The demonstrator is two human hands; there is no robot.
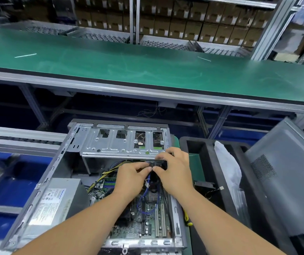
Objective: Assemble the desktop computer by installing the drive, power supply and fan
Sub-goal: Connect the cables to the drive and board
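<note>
Looking down from my head camera, I have the open grey steel desktop case (42, 181) lying on its side in front of me, and both my hands meet just under the silver perforated drive cage (121, 142) at its far end. My left hand (131, 178) pinches a small black plug connector (151, 164) with thumb and forefinger closed on it; my right hand (175, 170) curls round the same connector from the other side, fingertips touching the left's. I judge this to be the cabling step for the drive: the boxy grey power supply (55, 201) already sits in the near-left corner of the case, and its yellow-and-black wire bundle (109, 173) runs towards my hands. Next the plug needs lining up square with its socket under the cage, which my fingers hide, then a firm straight push. A blue round cable (145, 192) loops over the green motherboard (147, 218) below. The power supply's white label (52, 197) carries blue and black print too small and blurred to read; I can make out no other writing.
</note>
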